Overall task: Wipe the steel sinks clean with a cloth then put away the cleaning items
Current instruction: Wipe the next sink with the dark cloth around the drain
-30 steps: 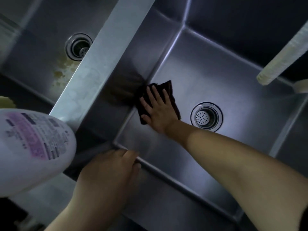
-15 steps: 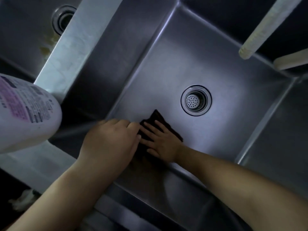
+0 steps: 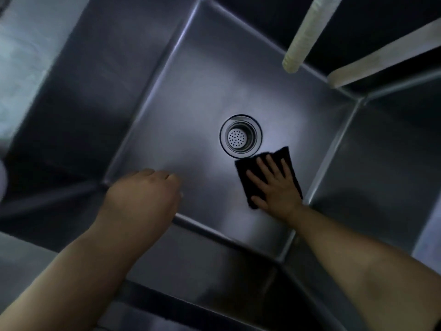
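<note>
Brushed steel sink (image 3: pixel 181 96), round drain (image 3: pixel 240 134), right hand (image 3: pixel 276 187) flat on dark cloth (image 3: pixel 284 155), left hand (image 3: pixel 143 197) loosely curled, empty

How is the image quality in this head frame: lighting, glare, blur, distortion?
Head view: dim overall, with soft glare on the sink floor around the drain; the left hand is motion-blurred, the right hand on the dark cloth is sharper; wide-angle distortion splays the sink walls outward.

Two pale pipes enter from the 1 o'clock corner. The round pipe (image 3: pixel 303 34) ends open above the basin. The flatter pipe (image 3: pixel 381 56) lies just beside it at 2 o'clock. Both surfaces appear stained and dull.
</note>
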Tool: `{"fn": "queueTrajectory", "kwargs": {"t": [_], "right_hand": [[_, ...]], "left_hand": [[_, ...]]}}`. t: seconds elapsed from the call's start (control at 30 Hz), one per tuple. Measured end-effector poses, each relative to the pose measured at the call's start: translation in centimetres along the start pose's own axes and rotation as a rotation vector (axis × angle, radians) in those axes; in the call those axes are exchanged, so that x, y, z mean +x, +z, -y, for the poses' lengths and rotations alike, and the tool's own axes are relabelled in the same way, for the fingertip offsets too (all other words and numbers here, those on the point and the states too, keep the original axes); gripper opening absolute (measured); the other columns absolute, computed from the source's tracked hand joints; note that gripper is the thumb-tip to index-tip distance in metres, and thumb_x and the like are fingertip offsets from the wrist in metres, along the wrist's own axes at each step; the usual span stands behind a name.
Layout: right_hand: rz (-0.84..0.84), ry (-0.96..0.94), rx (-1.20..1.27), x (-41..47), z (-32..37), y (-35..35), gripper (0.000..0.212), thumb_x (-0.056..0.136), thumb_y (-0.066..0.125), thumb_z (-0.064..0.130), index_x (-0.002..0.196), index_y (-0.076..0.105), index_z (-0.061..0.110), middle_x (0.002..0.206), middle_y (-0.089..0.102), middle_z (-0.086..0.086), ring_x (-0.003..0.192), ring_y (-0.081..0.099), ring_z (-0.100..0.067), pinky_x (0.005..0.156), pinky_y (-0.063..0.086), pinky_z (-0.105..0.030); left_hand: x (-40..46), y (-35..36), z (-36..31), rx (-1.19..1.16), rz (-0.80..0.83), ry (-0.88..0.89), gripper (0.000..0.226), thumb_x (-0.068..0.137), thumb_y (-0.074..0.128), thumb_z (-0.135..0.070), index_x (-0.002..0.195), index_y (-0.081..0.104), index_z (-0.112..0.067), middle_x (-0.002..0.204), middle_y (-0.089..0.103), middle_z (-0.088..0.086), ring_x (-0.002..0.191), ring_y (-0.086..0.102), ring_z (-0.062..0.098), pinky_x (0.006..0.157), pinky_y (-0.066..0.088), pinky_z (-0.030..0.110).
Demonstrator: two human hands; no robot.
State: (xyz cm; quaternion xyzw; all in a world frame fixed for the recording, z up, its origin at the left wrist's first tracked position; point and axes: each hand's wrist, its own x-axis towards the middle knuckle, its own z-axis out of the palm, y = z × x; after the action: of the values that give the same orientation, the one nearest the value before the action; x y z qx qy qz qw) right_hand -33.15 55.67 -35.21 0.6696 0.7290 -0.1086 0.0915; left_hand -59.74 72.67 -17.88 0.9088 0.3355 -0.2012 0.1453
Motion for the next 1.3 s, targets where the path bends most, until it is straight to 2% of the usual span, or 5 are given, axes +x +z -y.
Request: {"fn": "queueTrajectory", "kwargs": {"t": [0.3, 0.43, 0.67, 0.97, 1.3], "right_hand": [[0.056, 0.772, 0.089, 6.4, -11.7, -1.9, 0.068, 0.093, 0.035, 0.051, 0.151, 0.007, 0.028, 0.159, 0.001, -0.011, 0.145, -0.005, -0.030, 0.114, -0.003, -0.052], [0.065, 0.894, 0.150, 5.4, -10.4, -1.4, 0.067, 0.095, 0.032, 0.051, 0.151, 0.004, 0.027, 0.159, -0.004, -0.011, 0.145, -0.009, -0.030, 0.113, -0.007, -0.050], [0.173, 0.872, 0.278, -1.4, 0.0, -0.9, 0.073, 0.095, 0.036, 0.049, 0.151, 0.000, 0.020, 0.157, -0.012, -0.017, 0.142, -0.017, -0.035, 0.112, -0.013, -0.050], [0.538, 0.859, 0.349, -5.1, 10.1, 0.2, 0.080, 0.093, 0.024, 0.059, 0.146, -0.020, 0.018, 0.149, -0.031, -0.020, 0.135, -0.033, -0.040, 0.108, -0.015, -0.056], [0.474, 0.226, 0.281, -0.8, 12.6, -2.4, 0.075, 0.096, 0.031, 0.051, 0.137, -0.028, 0.030, 0.140, -0.041, -0.011, 0.121, -0.048, -0.036, 0.093, -0.037, -0.050]], "left_hand": [[0.1, 1.0, -0.4, 0.043, -0.051, 0.101, 0.014, 0.070, 0.057, -0.019, 0.060, 0.060, -0.011, 0.053, 0.057, 0.010, 0.045, 0.056, 0.033, 0.042, 0.044, 0.033], [0.2, 1.6, -0.2, 0.042, -0.039, 0.119, 0.018, 0.069, 0.069, -0.017, 0.057, 0.056, -0.011, 0.050, 0.054, 0.010, 0.044, 0.053, 0.032, 0.043, 0.036, 0.027], [-0.3, 1.8, -0.1, 0.043, 0.004, 0.047, 0.026, 0.091, 0.039, -0.040, 0.095, 0.057, -0.022, 0.090, 0.064, 0.000, 0.083, 0.061, 0.022, 0.058, 0.033, 0.028], [-0.3, 1.9, 0.0, -0.038, 0.063, 0.060, 0.022, 0.095, 0.036, -0.036, 0.091, 0.053, -0.022, 0.088, 0.061, -0.003, 0.083, 0.060, 0.019, 0.059, 0.031, 0.028], [-0.4, 2.0, -0.1, -0.024, 0.058, 0.066, 0.022, 0.095, 0.037, -0.035, 0.091, 0.054, -0.023, 0.087, 0.061, -0.003, 0.083, 0.060, 0.018, 0.059, 0.031, 0.028]]}}
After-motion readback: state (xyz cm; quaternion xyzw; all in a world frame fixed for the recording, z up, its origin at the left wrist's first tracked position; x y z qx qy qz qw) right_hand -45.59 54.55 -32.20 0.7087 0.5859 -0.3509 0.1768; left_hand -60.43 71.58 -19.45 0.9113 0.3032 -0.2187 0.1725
